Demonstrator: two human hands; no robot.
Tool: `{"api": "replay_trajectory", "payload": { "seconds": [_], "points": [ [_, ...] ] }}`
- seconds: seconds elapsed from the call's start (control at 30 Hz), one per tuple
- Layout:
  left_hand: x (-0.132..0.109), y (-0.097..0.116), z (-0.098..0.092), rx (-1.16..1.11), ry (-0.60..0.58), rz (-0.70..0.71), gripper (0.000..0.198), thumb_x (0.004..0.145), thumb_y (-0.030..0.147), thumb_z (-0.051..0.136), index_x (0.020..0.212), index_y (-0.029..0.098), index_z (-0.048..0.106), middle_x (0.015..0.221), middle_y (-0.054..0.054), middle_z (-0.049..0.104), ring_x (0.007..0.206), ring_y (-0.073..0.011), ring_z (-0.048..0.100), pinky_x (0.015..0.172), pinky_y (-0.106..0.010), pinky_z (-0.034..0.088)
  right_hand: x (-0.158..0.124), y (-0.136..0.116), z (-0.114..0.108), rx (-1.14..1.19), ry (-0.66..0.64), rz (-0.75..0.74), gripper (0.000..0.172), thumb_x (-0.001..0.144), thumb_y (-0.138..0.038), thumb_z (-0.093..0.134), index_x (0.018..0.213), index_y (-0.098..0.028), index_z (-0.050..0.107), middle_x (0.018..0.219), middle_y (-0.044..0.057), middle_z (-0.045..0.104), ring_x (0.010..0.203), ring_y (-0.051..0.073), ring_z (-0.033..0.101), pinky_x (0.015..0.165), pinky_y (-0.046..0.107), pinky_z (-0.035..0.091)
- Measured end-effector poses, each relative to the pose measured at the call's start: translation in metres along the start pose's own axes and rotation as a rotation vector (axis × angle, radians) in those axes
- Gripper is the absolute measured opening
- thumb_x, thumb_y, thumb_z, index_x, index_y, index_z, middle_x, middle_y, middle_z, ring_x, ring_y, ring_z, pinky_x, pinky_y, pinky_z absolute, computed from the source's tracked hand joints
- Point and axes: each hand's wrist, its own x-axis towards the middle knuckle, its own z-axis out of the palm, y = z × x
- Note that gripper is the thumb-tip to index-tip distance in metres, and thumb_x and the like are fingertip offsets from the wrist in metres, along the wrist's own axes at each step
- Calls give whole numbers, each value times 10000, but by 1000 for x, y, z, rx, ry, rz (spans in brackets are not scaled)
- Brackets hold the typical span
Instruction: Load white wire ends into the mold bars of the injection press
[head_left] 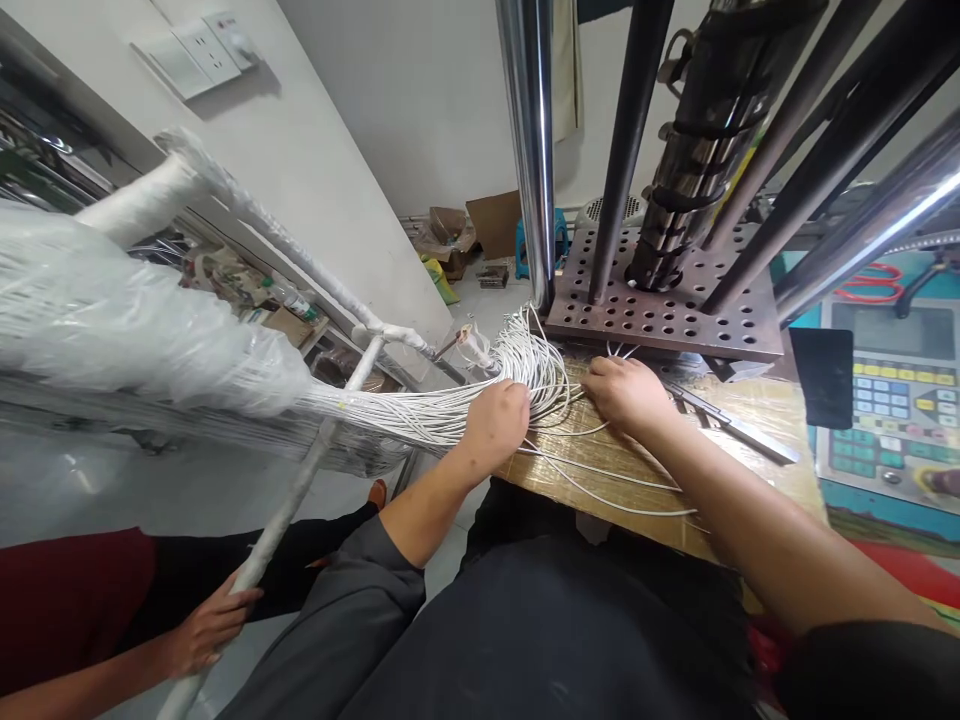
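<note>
Where the white wires (390,415) are running from the left onto the bench (795,485): the person is apparently sorting single strands; the next move is seemingly calling for a steady bundle and untangled ends.
Left hand (496,425): is curling into a loose fist, apparently clamping wires along the bundle's near side.
Right hand (626,390): is bunching its fingers at a strand, near the perforated plate (660,325); whether they are pinching it cannot be told.
</note>
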Motion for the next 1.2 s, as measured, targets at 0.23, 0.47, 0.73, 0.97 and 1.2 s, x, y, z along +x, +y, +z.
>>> {"api": "replay_trajectory", "payload": {
  "seconds": [0.23, 0.47, 0.73, 0.97, 1.2],
  "points": [
    [-4, 0, 4, -47, 60, 79, 244, 1073, 187, 492, 928, 186, 689, 932, -64, 681, 896, -233, 640, 801, -365, 510, -41, -30, -13, -127, 315, -220, 116, 953, -101, 626, 932, -167, 720, 1107, 98, 718, 994, 248, 551, 823, 370, 314],
    [-32, 12, 8, -311, 269, 450, 317, 1036, 126, 477, 1297, 137, 656, 1247, -144, 692, 1144, -261, 624, 1023, -422, 533, -87, -84, -15, -29, 377, -253, 227, 1019, -102, 564, 811, -179, 614, 684, 2, 566, 672, 177, 469, 833, 388, 318],
    [-18, 60, 24, -179, -196, 726, 206, 1049, 289, 595, 1148, 151, 712, 1105, -125, 732, 1078, -285, 655, 1005, -448, 503, -147, -34, -20, 20, 131, -126, 170, 972, -121, 574, 1025, -175, 726, 760, 11, 652, 678, 158, 560, 748, 373, 304],
    [20, 111, 58, -130, -240, 773, 243, 1079, 260, 537, 968, 130, 710, 1056, -142, 706, 1021, -273, 656, 896, -387, 528, -196, 63, -17, 230, 234, 288, 373, 1023, -347, 510, 1257, -198, 759, 1388, 173, 663, 1193, 310, 657, 1030, 468, 526],
    [18, 145, 69, -137, -255, 818, 208, 1052, 126, 494, 957, 140, 678, 1041, -141, 704, 1006, -278, 638, 867, -396, 531, -214, 104, 5, 259, 180, 380, 505, 902, -235, 519, 1336, -80, 725, 1343, 221, 690, 1213, 345, 664, 1077, 514, 537]
  ]
}}
